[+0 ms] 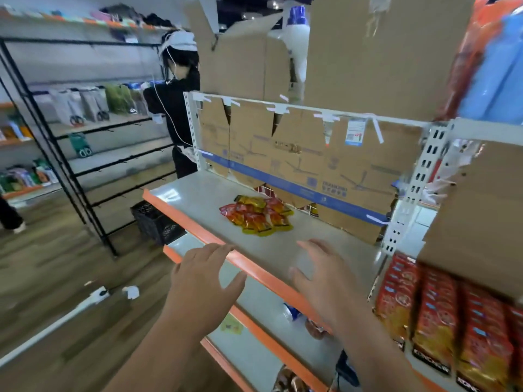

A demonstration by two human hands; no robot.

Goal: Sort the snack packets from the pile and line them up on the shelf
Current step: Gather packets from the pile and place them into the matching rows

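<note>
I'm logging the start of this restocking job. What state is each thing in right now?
snack packets: heaped in one loose pile, none lined up, untouched.
shelf: carries the pile near its back.
left hand: open, empty, fingers spread over the orange front edge.
right hand: open, empty, fingers spread over the shelf.
cardboard backing: upright behind the shelf, lower edge torn.
red packs: standing in rows at right.
</note>
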